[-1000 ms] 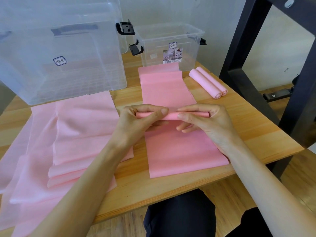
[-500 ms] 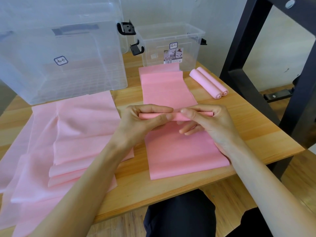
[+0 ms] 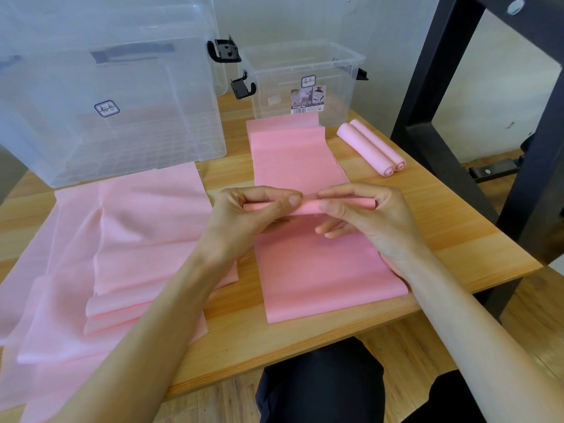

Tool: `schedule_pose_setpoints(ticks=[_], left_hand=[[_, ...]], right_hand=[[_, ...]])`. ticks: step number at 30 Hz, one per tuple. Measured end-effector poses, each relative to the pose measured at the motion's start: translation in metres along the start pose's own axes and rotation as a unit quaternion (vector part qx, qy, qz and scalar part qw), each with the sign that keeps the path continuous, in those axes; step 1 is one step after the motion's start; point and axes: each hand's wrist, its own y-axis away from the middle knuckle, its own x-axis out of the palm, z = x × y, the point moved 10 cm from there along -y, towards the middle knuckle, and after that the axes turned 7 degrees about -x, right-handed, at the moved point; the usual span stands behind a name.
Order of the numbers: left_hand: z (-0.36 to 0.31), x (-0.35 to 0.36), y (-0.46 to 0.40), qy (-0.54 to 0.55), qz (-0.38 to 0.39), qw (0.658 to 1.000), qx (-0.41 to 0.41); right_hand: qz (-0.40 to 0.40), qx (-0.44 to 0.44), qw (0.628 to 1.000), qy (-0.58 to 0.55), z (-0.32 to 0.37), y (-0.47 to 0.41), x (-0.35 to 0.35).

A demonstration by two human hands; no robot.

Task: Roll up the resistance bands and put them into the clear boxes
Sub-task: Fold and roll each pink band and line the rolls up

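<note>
A long pink resistance band (image 3: 305, 270) lies flat down the middle of the wooden table. Part of it is wound into a thin roll (image 3: 306, 207) across its width. My left hand (image 3: 253, 215) pinches the roll's left half between thumb and fingers. My right hand (image 3: 360, 215) pinches the right half the same way. Two finished pink rolls (image 3: 370, 151) lie side by side at the right. A small clear box (image 3: 305, 59) stands open behind the band. A large clear box (image 3: 106, 87) stands at the back left.
A heap of loose pink bands (image 3: 106, 254) covers the table's left side and hangs over the front edge. A black metal frame (image 3: 427, 102) rises close to the table's right edge. My dark-clothed knees (image 3: 320, 389) are under the table's front edge.
Both hands have turned the roll a little further along the band. The rest of the table has not changed.
</note>
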Motion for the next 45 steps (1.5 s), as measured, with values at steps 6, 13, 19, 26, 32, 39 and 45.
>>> schedule_pose_setpoints(ticks=[6,13,19,26,32,39,45], left_hand=[[-0.0001,0.0053,0.0016,0.011,0.017,1.0,-0.008],[0.0032,0.001,0.0001,0.013,0.005,1.0,-0.019],[0.0024,0.0055,0.0011,0.02,0.025,0.999,-0.02],[0.0017,0.0032,0.0004,0.019,0.018,1.0,-0.006],[0.0042,0.0052,0.0,0.042,0.025,0.999,-0.024],[0.0039,0.0007,-0.0016,0.015,0.005,1.0,-0.007],[0.0053,0.0066,-0.0012,0.024,0.031,0.999,-0.023]], right_hand=[[0.002,-0.005,1.0,0.009,0.0017,0.0014,-0.0008],[0.006,-0.008,1.0,-0.004,0.0024,-0.0003,0.0013],[-0.018,-0.011,1.0,0.001,0.0021,0.0002,-0.0038],[-0.005,-0.004,1.0,-0.008,0.0012,0.0003,-0.0006],[-0.013,-0.013,1.0,-0.001,0.0032,0.0005,-0.0026],[-0.002,-0.006,1.0,-0.007,0.0022,0.0011,0.0006],[-0.006,-0.021,1.0,-0.002,0.0049,0.0012,-0.0013]])
